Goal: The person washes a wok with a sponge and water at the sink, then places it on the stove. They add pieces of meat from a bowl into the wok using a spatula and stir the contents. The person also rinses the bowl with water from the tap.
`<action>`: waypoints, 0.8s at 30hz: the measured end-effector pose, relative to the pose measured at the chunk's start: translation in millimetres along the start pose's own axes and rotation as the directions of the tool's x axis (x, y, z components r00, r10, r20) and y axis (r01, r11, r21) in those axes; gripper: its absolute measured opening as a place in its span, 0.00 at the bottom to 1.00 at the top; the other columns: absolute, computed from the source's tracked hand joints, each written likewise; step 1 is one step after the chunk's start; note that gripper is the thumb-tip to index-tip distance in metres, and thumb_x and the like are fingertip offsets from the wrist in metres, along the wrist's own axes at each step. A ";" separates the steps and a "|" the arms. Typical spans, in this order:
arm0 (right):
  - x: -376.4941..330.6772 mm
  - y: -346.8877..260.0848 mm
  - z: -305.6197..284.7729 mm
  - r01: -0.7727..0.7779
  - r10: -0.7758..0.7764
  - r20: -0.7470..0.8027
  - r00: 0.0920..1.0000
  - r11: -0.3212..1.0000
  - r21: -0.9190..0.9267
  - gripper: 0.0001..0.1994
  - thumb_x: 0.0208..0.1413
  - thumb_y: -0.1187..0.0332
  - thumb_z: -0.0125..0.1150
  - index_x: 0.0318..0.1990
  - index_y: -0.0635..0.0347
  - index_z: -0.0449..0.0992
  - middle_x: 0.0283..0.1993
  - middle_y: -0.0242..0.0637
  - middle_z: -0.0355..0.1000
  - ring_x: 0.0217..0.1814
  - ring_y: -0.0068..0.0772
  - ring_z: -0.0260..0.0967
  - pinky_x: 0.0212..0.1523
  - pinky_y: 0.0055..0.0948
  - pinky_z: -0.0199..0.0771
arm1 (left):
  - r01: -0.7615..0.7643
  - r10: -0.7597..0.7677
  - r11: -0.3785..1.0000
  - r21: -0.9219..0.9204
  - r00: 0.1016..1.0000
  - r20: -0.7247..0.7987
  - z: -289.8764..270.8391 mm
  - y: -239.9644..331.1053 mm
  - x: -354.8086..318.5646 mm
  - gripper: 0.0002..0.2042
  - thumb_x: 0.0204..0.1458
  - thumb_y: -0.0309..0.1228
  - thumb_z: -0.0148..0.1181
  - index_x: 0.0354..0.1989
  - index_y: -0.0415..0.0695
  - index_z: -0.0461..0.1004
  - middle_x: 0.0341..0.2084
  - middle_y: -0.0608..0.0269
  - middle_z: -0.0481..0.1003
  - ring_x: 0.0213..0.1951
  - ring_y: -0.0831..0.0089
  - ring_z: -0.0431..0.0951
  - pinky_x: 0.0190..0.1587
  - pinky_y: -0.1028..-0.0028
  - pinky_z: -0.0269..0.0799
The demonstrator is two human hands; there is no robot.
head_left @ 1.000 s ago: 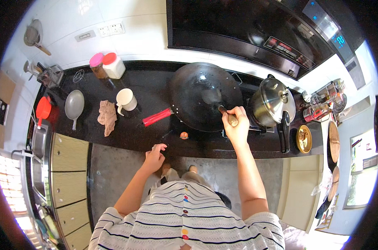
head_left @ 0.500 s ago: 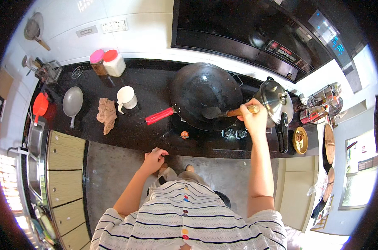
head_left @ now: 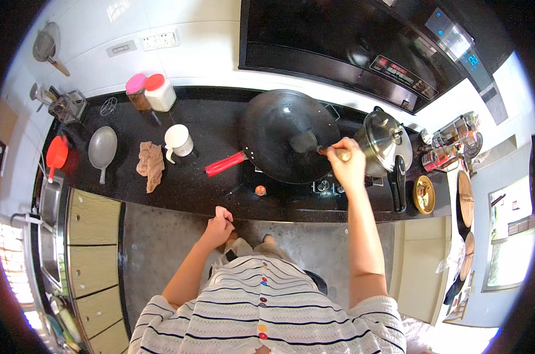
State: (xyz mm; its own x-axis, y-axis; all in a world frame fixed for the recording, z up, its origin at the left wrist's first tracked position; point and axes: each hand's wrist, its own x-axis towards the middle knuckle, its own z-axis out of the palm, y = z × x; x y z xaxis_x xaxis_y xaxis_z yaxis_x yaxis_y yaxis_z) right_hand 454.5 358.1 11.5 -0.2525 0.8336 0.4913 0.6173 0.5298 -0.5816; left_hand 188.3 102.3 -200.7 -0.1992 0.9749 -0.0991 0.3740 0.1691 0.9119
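My right hand (head_left: 349, 167) is closed around the wooden handle of a spatula (head_left: 303, 141). Its broad metal blade rests inside a large black wok (head_left: 267, 121), right of the middle. Some oily or wet sheen shows in the wok, but I cannot make out any food. The wok sits on the stove, its red handle (head_left: 225, 163) pointing left toward me. My left hand (head_left: 219, 228) hangs by the counter's front edge, fingers curled in, with nothing seen in them.
Right of the wok stands a lidded steel pressure cooker (head_left: 385, 138), beside a yellow dish (head_left: 424, 194). To the left are a white jug (head_left: 179, 141), a brown cloth (head_left: 151, 166), a grey pan (head_left: 103, 147) and two jars (head_left: 160, 93). A black range hood (head_left: 332, 47) overhangs the back.
The spatula blade has turned over and moved slightly right and up within the wok, my right hand shifting a little left. My left hand's fingers have curled and risen slightly.
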 end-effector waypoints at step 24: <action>-9.7 36.2 28.4 -0.328 0.319 0.110 0.941 0.791 0.517 0.06 0.53 0.74 0.62 0.28 0.67 0.71 0.28 0.40 0.74 0.27 0.27 0.76 0.26 0.22 0.77 | 0.009 -0.006 0.999 -0.037 0.995 0.098 -0.8 8.8 -1.0 0.17 0.48 0.20 0.52 0.46 0.43 0.58 0.33 0.57 0.74 0.30 0.67 0.79 0.36 0.69 0.73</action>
State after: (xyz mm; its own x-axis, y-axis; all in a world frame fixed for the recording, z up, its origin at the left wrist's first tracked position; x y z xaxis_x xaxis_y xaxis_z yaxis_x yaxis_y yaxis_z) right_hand 458.2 373.6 -32.8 -0.1226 0.9709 0.2057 0.1858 0.2260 -0.9562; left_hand 191.1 102.7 -192.3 -0.1115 0.9835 -0.1428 0.3386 0.1727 0.9250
